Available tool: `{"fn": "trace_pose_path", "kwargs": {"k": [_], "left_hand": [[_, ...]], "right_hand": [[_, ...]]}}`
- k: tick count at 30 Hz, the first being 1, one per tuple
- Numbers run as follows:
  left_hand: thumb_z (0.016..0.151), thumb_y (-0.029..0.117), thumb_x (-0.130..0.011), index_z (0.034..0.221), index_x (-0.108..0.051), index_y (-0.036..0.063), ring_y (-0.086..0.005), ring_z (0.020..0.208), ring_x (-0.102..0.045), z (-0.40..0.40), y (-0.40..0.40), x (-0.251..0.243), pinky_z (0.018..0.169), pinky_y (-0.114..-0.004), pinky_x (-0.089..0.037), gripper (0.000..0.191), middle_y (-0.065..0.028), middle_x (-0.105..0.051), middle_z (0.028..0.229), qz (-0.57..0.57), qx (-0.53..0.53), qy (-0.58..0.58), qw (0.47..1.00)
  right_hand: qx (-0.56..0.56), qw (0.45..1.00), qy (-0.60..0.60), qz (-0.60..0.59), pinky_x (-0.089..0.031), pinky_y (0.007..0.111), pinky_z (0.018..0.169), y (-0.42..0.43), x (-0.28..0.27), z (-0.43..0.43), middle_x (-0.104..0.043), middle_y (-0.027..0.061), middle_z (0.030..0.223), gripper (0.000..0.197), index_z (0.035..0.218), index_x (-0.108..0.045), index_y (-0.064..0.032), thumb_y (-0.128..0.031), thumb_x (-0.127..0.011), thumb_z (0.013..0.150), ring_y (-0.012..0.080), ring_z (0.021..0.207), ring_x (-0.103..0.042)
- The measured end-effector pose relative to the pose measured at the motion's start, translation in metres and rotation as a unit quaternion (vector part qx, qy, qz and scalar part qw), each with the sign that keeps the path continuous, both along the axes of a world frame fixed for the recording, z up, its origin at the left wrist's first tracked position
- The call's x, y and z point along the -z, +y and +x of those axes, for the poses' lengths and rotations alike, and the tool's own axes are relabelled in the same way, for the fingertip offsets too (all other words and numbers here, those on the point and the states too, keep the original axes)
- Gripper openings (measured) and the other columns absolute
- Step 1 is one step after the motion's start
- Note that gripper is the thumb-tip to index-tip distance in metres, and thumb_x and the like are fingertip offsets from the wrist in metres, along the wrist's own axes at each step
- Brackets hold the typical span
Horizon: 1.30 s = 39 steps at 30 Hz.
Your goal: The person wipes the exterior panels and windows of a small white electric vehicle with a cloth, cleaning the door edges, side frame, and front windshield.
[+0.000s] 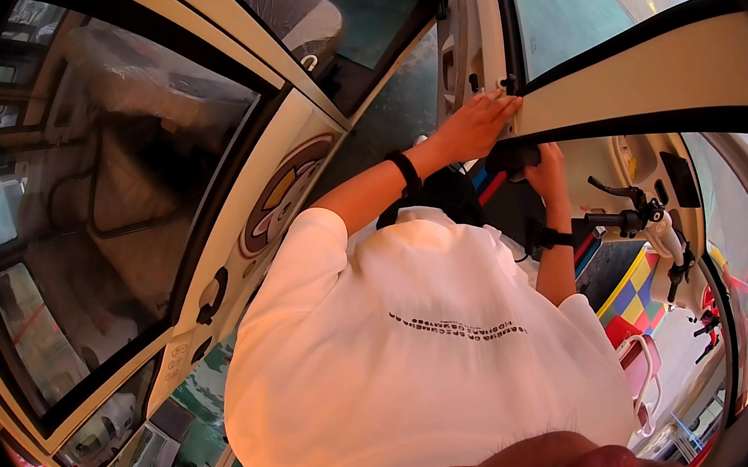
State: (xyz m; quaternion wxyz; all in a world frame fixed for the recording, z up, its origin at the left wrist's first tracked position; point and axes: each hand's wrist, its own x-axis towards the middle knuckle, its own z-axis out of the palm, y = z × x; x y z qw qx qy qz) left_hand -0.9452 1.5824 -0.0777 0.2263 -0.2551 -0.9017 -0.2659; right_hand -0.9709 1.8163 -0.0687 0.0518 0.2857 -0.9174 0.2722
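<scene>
My left hand [481, 126] lies with fingers stretched out on the end of a cream panel [646, 74] below a vehicle window. Its fingertips touch the panel's corner, close to a small black fitting [508, 84]; the thumb is hidden. Lower and to the right, my right hand [549, 175] curls its fingers round the edge of a dark padded part [511, 159] under the panel. What that part is, I cannot tell. Both wrists wear black bands. Beneath the hands, a dark floor with red and blue strips [493, 185] shows inside the cabin.
On the left stands a cream vehicle door [305, 113] with a large window and a cartoon decal [286, 195]. A plastic-wrapped seat [294, 14] shows beyond. A handlebar with brake lever [635, 217] juts in at right. Farther off are a pink chair [642, 369] and coloured tiles [633, 287].
</scene>
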Motion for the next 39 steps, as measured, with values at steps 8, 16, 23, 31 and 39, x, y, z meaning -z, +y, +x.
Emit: {"fn": "trace_pose_path", "kwargs": {"k": [8, 16, 23, 31, 39], "left_hand": [[0.078, 0.012, -0.067, 0.152, -0.021, -0.0015, -0.0386, 0.145, -0.025, -0.012, 0.02, -0.009, 0.115, -0.046, -0.029, 0.088, -0.0216, -0.019, 0.158, -0.084, 0.087, -0.072, 0.99], [0.093, 0.038, -0.062, 0.133, -0.055, 0.0064, -0.0252, 0.116, -0.061, -0.025, 0.025, -0.036, 0.1, -0.046, -0.046, 0.051, -0.0129, -0.063, 0.127, 0.44, 0.22, -0.547, 0.677], [0.1, 0.06, -0.028, 0.135, -0.052, 0.0098, -0.0274, 0.116, -0.062, -0.022, -0.027, -0.007, 0.09, -0.044, -0.053, 0.066, -0.0115, -0.06, 0.131, 0.784, 0.034, -0.525, 0.329], [0.088, 0.083, -0.017, 0.152, -0.031, 0.0186, -0.0267, 0.14, -0.035, -0.066, -0.052, -0.014, 0.109, -0.056, -0.029, 0.091, -0.0059, -0.036, 0.154, 0.68, 0.006, -0.51, 0.527], [0.095, 0.071, -0.033, 0.152, -0.028, 0.0117, -0.0253, 0.135, -0.041, -0.101, 0.048, 0.045, 0.107, -0.043, -0.037, 0.083, -0.0102, -0.042, 0.148, 0.468, -0.038, -0.572, 0.672]], "right_hand": [[0.075, 0.913, 0.392, -0.087, -0.048, 0.043, 0.076, -0.005, -0.104, 0.031, -0.063, 0.0164, 0.106, 0.037, 0.094, -0.061, -0.0084, -0.035, -0.082, 0.077, 0.0367, 0.092, -0.061], [0.084, 0.934, 0.344, -0.052, -0.049, 0.047, 0.086, -0.029, -0.095, 0.031, -0.059, 0.0212, 0.125, 0.041, 0.108, -0.064, -0.0081, -0.024, -0.081, 0.073, 0.04, 0.109, -0.06], [0.166, 0.939, 0.155, 0.257, -0.023, 0.054, 0.115, -0.062, -0.052, -0.011, -0.036, 0.0193, 0.151, 0.071, 0.138, -0.049, -0.0126, -0.025, -0.075, 0.074, 0.0344, 0.138, -0.037], [0.176, 0.964, 0.122, 0.159, -0.025, 0.052, 0.115, -0.092, -0.04, -0.035, -0.032, 0.0271, 0.15, 0.077, 0.14, -0.046, -0.0071, -0.022, -0.078, 0.071, 0.0388, 0.139, -0.034], [0.109, 0.95, 0.195, 0.217, -0.04, 0.039, 0.097, -0.076, -0.028, -0.072, -0.051, 0.0219, 0.138, 0.06, 0.135, -0.054, -0.0096, -0.016, -0.068, 0.077, 0.0327, 0.123, -0.05]]}}
